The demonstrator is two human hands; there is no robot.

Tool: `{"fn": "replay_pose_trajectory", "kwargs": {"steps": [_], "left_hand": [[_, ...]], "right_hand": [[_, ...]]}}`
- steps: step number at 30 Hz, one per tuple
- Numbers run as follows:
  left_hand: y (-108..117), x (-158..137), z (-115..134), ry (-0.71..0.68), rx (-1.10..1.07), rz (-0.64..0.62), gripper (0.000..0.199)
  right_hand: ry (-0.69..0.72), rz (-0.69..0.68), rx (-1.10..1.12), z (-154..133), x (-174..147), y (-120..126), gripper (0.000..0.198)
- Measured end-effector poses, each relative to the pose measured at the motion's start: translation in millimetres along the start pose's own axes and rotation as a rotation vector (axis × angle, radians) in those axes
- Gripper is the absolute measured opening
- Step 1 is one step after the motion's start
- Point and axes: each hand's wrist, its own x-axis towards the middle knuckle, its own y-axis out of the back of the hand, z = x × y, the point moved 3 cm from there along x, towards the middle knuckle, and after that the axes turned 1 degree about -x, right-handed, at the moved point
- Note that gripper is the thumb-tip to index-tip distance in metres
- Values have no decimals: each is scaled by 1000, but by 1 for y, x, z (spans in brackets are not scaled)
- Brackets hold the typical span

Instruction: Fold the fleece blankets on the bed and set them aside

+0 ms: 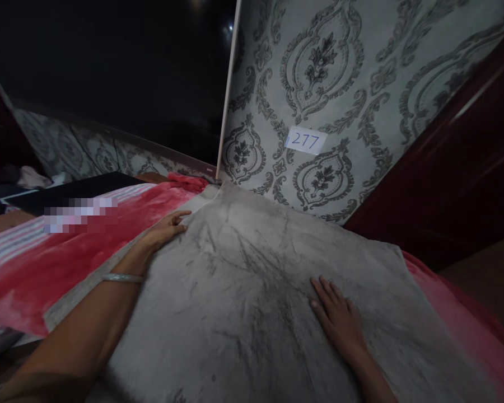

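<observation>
The gray blanket (pixel 252 240) lies creased across the lower center. Left hand (pixel 166 228): fingers loosely parted, at its left edge. Right hand (pixel 338 316): spread, palm down, right of center. Apparent step: smoothing. Next move likely calls for flattening central creases.

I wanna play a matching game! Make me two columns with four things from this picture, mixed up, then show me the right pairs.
1. Cloth
2. Blanket
3. Paper marked 277
4. Bracelet

A. On the patterned wall
B. Around the left arm
C. Grey, spread below the right hand
D. Red

Pairs: 1-C, 2-D, 3-A, 4-B.
</observation>
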Motion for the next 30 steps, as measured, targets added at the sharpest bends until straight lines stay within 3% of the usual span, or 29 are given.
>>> {"fn": "replay_pose_trajectory", "kwargs": {"steps": [15, 22, 30], "left_hand": [[1, -2, 0, -13, 62, -78, 78], [-6, 8, -3, -134, 455, -11, 56], [-14, 6, -5, -68, 722, 95, 68]], "right_hand": [[-3, 16, 2, 1, 0, -2, 59], [2, 19, -5, 2, 1, -4, 58], [-35, -93, -20, -7, 3, 7, 59]]}}
